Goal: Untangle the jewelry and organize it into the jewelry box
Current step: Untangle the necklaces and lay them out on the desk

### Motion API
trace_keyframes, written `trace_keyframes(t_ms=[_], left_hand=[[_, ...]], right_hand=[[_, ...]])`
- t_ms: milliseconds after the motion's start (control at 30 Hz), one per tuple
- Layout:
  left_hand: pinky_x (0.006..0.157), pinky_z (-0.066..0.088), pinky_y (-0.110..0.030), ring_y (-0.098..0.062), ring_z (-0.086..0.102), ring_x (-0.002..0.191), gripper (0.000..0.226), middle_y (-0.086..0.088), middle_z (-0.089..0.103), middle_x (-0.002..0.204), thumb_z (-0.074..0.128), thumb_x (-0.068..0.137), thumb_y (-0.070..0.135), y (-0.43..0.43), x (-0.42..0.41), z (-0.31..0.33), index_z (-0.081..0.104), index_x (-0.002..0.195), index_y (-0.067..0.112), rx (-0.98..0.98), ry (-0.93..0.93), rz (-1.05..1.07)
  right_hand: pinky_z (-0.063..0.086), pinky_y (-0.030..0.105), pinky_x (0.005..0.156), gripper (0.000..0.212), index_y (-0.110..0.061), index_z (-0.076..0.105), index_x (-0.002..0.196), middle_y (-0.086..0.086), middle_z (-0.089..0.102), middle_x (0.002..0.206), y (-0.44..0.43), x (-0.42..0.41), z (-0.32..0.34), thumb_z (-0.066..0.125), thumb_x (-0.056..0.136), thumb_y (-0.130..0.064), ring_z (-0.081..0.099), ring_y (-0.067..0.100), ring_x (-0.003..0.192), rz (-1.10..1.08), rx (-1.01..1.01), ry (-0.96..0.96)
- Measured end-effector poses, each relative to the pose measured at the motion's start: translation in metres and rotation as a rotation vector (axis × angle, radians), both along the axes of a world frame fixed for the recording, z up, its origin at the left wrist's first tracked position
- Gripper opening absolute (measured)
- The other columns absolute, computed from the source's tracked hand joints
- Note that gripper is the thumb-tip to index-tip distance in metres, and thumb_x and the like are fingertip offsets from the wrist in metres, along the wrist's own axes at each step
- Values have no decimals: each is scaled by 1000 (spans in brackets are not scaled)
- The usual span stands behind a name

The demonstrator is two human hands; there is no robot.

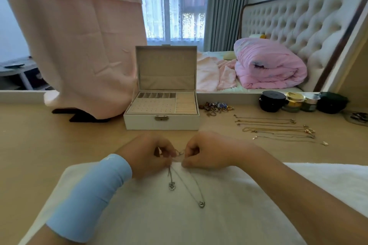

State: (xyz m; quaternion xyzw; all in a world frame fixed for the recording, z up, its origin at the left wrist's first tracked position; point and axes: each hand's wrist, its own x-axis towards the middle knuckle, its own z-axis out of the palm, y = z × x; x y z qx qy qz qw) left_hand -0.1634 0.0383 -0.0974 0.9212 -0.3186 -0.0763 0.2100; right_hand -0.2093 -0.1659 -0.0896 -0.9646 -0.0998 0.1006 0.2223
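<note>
The left hand and right hand are each pinching the tangled silver necklaces in a closed grip, pendants trailing onto the white towel. The open jewelry box is sitting just beyond on the surface, with straightened gold chains lying to its right.

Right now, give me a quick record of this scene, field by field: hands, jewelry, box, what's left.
left hand: pinching the silver chains
right hand: pinching the same silver chains
pendants: two, resting on the white towel
jewelry box: open, lid upright, compartments look empty
gold chains: laid in separate rows, right of box
small pieces: heaped beside box
</note>
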Motion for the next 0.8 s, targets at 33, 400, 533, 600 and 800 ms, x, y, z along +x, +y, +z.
trace_keyframes(t_ms=[33,400,533,600,800], left_hand=[[78,53,-21,-1,61,81,14,19,66,88,73,81,30,3,1,-3,71,86,43,-2,29,-5],[62,41,-17,0,54,69,17,19,60,73,72,76,53,15,-6,6,63,75,38,62,21,-28],[62,47,-24,-5,57,69,40,15,63,72,70,64,69,4,-24,7,62,75,31,318,-21,26],[63,48,-23,-5,60,73,39,16,65,75,70,66,68,2,-27,7,65,78,31,355,-41,51],[67,49,-21,-3,59,76,12,19,63,76,62,80,44,8,-28,12,65,76,33,334,-21,44]], right_hand=[[52,27,72,20,-27,73,87,-10,70,86,3,1,0,73,87,-47,64,10,83,-3,-30,31],[54,26,68,19,-32,70,81,-12,68,80,17,-11,12,73,82,-51,62,6,76,9,-55,42],[53,28,66,36,-31,71,83,-14,68,78,34,-21,11,77,72,-64,63,6,74,38,-265,118],[54,27,68,23,-29,73,87,-15,68,79,33,-20,13,76,80,-51,62,5,73,48,-225,142],[47,19,65,11,-28,70,84,-16,62,74,20,-17,19,64,92,-33,54,1,66,57,-143,214]])
